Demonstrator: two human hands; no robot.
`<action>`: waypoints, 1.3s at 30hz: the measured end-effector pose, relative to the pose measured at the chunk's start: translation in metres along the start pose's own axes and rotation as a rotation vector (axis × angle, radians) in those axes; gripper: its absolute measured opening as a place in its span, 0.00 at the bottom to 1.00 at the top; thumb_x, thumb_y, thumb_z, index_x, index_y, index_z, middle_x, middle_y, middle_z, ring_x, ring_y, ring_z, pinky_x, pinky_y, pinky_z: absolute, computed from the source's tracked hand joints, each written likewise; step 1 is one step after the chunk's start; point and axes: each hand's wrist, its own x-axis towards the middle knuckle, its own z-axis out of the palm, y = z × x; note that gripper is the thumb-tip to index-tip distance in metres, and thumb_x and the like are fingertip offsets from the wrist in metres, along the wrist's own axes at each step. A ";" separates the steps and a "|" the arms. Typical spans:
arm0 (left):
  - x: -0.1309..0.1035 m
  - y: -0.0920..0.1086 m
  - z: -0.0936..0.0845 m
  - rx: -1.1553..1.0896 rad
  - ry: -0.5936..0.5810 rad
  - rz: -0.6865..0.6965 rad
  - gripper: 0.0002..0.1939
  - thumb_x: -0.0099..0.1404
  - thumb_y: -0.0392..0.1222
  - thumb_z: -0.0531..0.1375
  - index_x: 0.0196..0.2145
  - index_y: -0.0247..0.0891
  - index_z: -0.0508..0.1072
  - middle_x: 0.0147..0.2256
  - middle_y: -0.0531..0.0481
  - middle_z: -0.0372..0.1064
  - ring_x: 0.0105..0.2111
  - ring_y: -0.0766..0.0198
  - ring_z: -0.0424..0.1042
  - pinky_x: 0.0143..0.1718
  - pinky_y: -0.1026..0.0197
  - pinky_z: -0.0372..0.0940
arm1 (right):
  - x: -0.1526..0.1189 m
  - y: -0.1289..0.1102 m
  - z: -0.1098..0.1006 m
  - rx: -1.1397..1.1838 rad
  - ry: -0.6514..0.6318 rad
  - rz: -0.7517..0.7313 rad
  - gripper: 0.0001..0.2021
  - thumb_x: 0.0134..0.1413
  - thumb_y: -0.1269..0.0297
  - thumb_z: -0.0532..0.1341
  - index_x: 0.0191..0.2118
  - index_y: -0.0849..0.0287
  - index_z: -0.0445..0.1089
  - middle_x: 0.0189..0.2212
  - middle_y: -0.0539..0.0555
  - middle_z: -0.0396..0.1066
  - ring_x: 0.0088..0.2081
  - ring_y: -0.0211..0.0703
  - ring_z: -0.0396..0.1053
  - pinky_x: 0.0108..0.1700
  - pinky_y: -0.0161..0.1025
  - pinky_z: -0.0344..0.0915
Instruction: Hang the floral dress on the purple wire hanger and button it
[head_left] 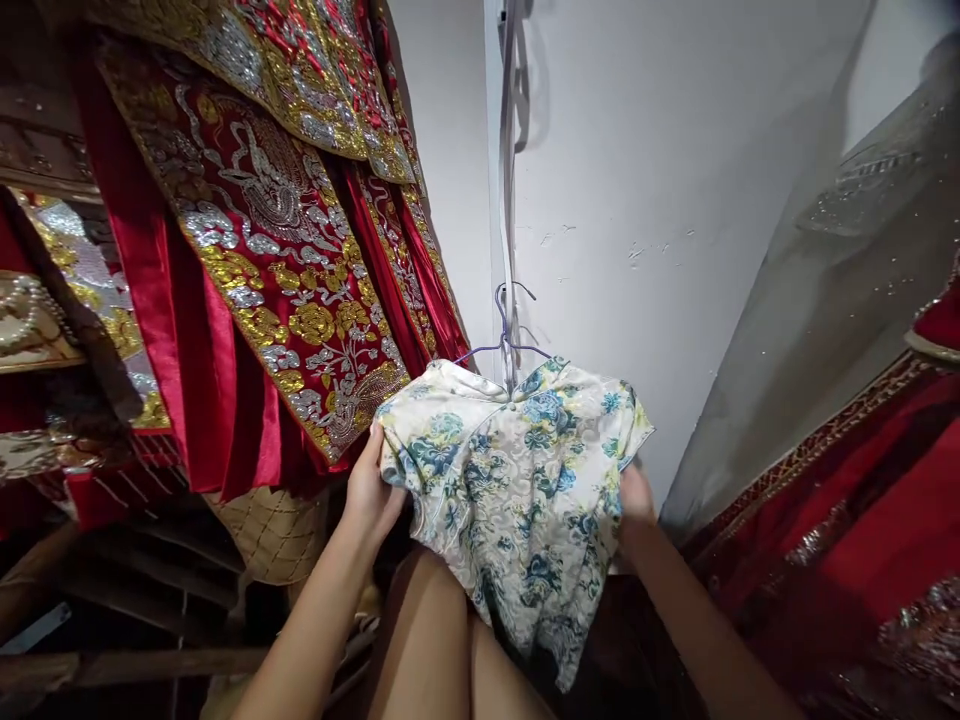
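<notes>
A white short-sleeved blouse (517, 480) with blue, green and yellow flowers hangs on a thin purple hanger (504, 322) in front of me. Its stand collar and front closing face up toward me. My left hand (371, 490) pinches the sleeve at the blouse's left edge, thumb and fingers closed on the cloth. At the opposite sleeve, my right hand (636, 497) is partly behind the fabric, its fingers mostly hidden. Between the hands the cloth is spread wide, and its hem hangs above my knees.
Red costumes with gold and silver embroidery (277, 250) hang close on the left. A white wall (630, 200) with a narrow vertical rail (506, 150) stands ahead. Another red garment (847, 520) and a sheer sparkly cloth (840, 270) are on the right. Wooden slats (142, 665) lie low left.
</notes>
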 end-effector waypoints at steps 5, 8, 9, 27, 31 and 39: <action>0.008 0.042 0.001 0.302 -0.114 0.040 0.22 0.53 0.37 0.68 0.47 0.36 0.78 0.39 0.45 0.80 0.38 0.53 0.79 0.37 0.59 0.73 | 0.037 -0.076 0.019 0.136 -0.138 -0.102 0.18 0.58 0.49 0.61 0.47 0.54 0.76 0.41 0.55 0.80 0.51 0.53 0.75 0.56 0.50 0.70; 0.015 0.064 0.005 0.530 -0.213 0.001 0.20 0.47 0.37 0.70 0.41 0.34 0.80 0.32 0.47 0.78 0.28 0.58 0.75 0.27 0.64 0.66 | 0.046 -0.119 0.041 0.054 -0.167 -0.313 0.17 0.56 0.52 0.63 0.48 0.53 0.76 0.39 0.53 0.79 0.50 0.53 0.75 0.56 0.50 0.70; 0.017 0.067 0.007 0.598 -0.250 0.012 0.17 0.47 0.37 0.70 0.38 0.34 0.81 0.30 0.47 0.78 0.27 0.59 0.74 0.26 0.64 0.64 | 0.045 -0.130 0.048 0.002 -0.176 -0.374 0.19 0.57 0.51 0.61 0.50 0.53 0.75 0.40 0.54 0.78 0.50 0.53 0.75 0.56 0.51 0.70; 0.020 -0.025 0.008 0.729 -0.106 0.411 0.28 0.65 0.65 0.58 0.20 0.38 0.65 0.18 0.55 0.57 0.20 0.68 0.55 0.23 0.63 0.52 | -0.057 -0.123 0.091 -0.528 -1.472 0.177 0.35 0.42 0.40 0.70 0.52 0.61 0.78 0.43 0.60 0.80 0.48 0.57 0.77 0.49 0.48 0.72; 0.001 -0.028 0.019 0.495 -0.202 0.301 0.36 0.68 0.71 0.45 0.18 0.39 0.62 0.18 0.53 0.54 0.20 0.67 0.56 0.24 0.63 0.54 | -0.066 -0.092 0.087 -0.883 -1.148 -0.177 0.39 0.51 0.56 0.69 0.69 0.47 0.59 0.67 0.56 0.60 0.66 0.57 0.59 0.65 0.56 0.58; -0.021 -0.039 0.070 0.084 -0.488 -0.323 0.10 0.66 0.46 0.64 0.34 0.35 0.76 0.32 0.49 0.74 0.33 0.65 0.74 0.42 0.63 0.68 | -0.064 0.005 0.058 -1.242 -0.548 -0.747 0.55 0.46 0.67 0.65 0.75 0.57 0.31 0.62 0.66 0.61 0.62 0.64 0.60 0.63 0.62 0.57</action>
